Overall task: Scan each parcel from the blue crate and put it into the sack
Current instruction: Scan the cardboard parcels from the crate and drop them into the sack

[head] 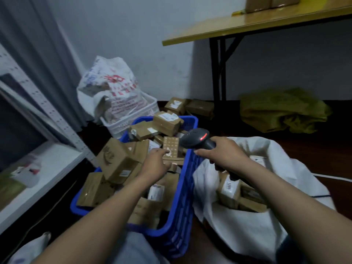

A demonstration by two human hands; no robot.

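The right hand (222, 155) is clenched around the grip of a black barcode scanner (196, 139), whose head shows a red light and hangs over the far right rim of the blue crate (182, 197). The left hand (155, 165) reaches into the crate among brown cardboard parcels (118, 162), its fingertips at a patterned box (170, 147); whether it grips the box cannot be told. Just right of the crate the white sack (266, 235) lies open with labelled parcels (228, 189) inside.

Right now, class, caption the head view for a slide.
Left hand reaches among parcels in blue crate; right hand holds scanner beside the sack.
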